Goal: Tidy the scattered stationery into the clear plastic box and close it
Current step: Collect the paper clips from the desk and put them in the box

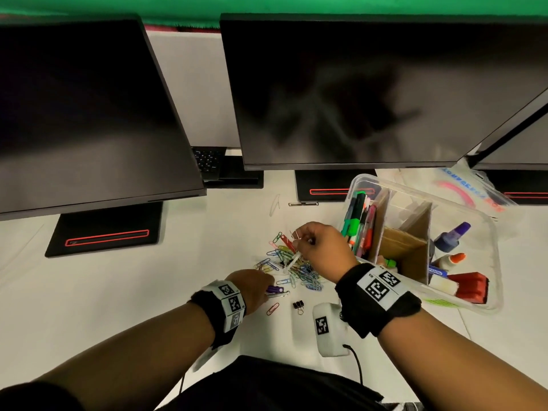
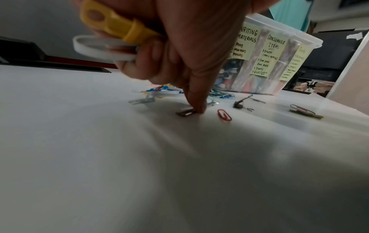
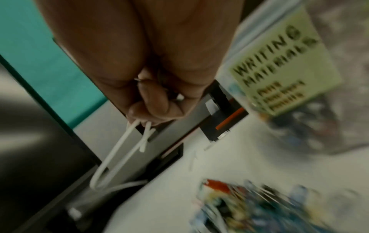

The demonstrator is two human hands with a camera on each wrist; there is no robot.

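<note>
A heap of coloured paper clips [image 1: 292, 269] lies on the white desk, left of the clear plastic box [image 1: 486, 262]. The box stands open, with pens, glue and a stamp in its compartments. My right hand [image 1: 302, 237] hovers over the heap and pinches a white paper clip [image 3: 119, 157] between thumb and fingertips. My left hand [image 1: 267, 287] is low at the heap's near edge. It grips a yellow plastic clip [image 2: 111, 20] and a white one [image 2: 103, 48] in curled fingers. One finger [image 2: 196, 100] presses a dark clip [image 2: 185, 112] on the desk. A purple clip [image 1: 274, 289] shows at its fingertips.
A red paper clip [image 1: 272, 309] and a black binder clip [image 1: 298, 305] lie loose near my left hand. The box lid [image 1: 468, 188] lies behind the box. Three dark monitors [image 1: 355, 93] overhang the back of the desk. A white tagged device [image 1: 326, 330] sits under my right wrist.
</note>
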